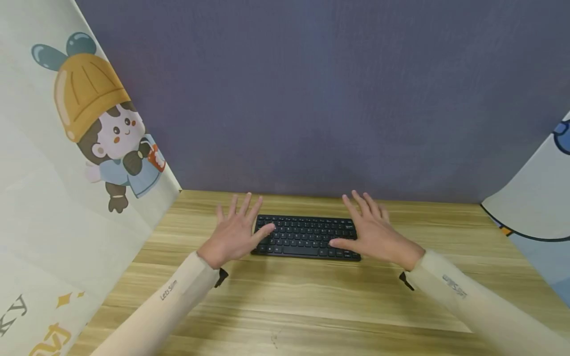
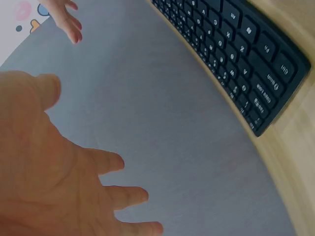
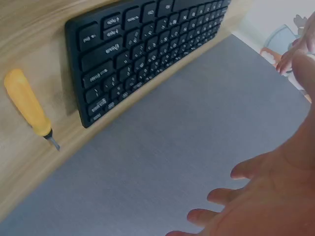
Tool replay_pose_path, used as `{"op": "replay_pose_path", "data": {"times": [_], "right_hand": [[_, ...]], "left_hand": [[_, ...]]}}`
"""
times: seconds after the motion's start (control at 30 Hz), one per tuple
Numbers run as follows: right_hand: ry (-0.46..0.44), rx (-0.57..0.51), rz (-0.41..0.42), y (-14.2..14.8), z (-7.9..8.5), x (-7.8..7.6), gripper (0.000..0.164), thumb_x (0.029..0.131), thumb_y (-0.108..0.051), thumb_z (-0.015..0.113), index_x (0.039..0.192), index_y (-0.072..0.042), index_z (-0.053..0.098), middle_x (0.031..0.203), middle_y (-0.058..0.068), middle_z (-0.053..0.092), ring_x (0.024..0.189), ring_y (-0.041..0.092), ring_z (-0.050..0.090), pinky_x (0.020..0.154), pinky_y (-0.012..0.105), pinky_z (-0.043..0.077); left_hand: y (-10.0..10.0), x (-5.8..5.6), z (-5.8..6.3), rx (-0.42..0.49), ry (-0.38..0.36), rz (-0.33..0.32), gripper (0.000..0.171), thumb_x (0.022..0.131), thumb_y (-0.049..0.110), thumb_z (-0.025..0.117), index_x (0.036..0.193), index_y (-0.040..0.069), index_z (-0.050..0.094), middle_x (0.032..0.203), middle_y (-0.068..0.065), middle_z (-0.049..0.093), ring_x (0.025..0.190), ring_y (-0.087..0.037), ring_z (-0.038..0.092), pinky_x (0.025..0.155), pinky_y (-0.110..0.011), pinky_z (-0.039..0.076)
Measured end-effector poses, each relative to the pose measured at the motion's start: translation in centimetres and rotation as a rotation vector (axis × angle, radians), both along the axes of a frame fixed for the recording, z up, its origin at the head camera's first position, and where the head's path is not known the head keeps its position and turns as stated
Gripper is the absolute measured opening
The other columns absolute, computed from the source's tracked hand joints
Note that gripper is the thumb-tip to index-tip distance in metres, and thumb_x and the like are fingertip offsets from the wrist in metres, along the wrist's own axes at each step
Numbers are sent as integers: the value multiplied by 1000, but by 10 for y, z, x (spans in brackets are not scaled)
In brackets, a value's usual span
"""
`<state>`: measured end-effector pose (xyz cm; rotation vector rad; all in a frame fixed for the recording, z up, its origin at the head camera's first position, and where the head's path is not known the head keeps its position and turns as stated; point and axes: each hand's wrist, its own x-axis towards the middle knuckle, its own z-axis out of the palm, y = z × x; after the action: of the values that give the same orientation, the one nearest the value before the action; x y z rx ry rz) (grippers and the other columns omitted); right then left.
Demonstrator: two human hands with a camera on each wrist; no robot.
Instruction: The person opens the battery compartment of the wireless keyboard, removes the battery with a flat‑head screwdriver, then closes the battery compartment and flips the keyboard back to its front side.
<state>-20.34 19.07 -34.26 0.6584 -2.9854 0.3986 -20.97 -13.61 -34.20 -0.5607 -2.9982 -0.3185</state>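
Note:
A compact black keyboard (image 1: 307,238) lies on the wooden table, its keys facing up. Over its left end hovers my left hand (image 1: 235,234), fingers straight and spread, holding nothing. My right hand (image 1: 377,238) is held likewise above the right end, fingers spread and thumb extended over the keys. In the left wrist view, a gap shows between the left hand (image 2: 64,172) and the keyboard (image 2: 246,54). The right wrist view shows a small screwdriver with a yellow handle (image 3: 28,102) beside the keyboard's end; in the head view the right hand and arm hide it.
A dark grey-blue panel (image 1: 320,99) rises along the table's back edge. On the left stands a pale wall covering (image 1: 40,207) with a cartoon figure (image 1: 116,128). Another pale printed covering (image 1: 530,198) is at the right. Wood-grain tabletop (image 1: 311,306) extends in front of the keyboard.

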Motion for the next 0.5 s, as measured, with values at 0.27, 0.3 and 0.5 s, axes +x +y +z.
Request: {"op": "replay_pose_path", "data": {"times": [0.27,0.3,0.5], "right_hand": [[-10,-47,40,-7,-24,-11,112,74,-72,61,152,-7,13,151,22,11,135,44,10,100,67,12],[-16,-52,46,-8,-27,-13,112,73,-70,63,152,-7,14,151,22,13,135,44,12,99,67,14],[-73,-39,89,-19,-50,-22,109,73,-61,72,152,-9,17,150,21,17,135,43,15,98,69,18]], "left_hand": [[-5,-10,-18,98,-47,-18,74,95,52,47,150,8,25,147,-25,27,130,-48,26,100,-66,21],[-6,-12,-21,113,-64,-14,72,95,50,48,149,7,26,145,-25,30,130,-47,28,100,-64,23],[-12,-26,-40,214,-187,61,66,96,40,52,147,3,30,144,-26,31,132,-44,29,102,-58,26]]}}
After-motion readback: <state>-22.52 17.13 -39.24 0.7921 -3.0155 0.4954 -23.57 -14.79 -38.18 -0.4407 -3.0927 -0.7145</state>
